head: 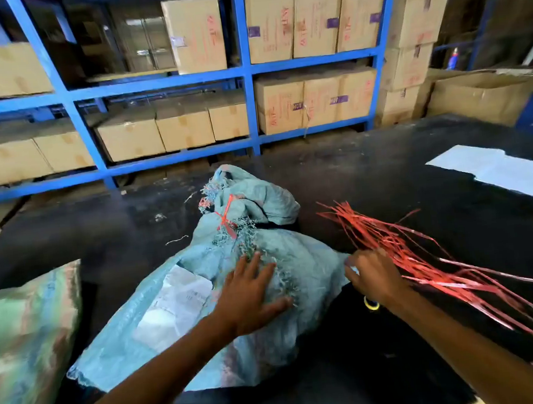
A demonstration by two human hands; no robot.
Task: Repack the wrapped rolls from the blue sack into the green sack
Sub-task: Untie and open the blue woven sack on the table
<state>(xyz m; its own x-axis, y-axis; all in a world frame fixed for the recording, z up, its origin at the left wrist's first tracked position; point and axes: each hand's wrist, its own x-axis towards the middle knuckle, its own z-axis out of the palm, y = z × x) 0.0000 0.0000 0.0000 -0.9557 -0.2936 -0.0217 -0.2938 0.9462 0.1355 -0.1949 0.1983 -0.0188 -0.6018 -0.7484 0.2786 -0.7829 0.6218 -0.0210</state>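
Here blue sack [302, 263] under left hand [251, 296] fingers [251, 261]

Black table [384, 165], blue sack [264, 266], green sack [22, 336], red strips [425, 262], white sheets [497, 172]

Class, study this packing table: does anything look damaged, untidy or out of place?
Yes. The blue sack is frayed, with loose threads along its tied neck under the left hand. Red strips lie fanned out loose across the table beside the right hand.
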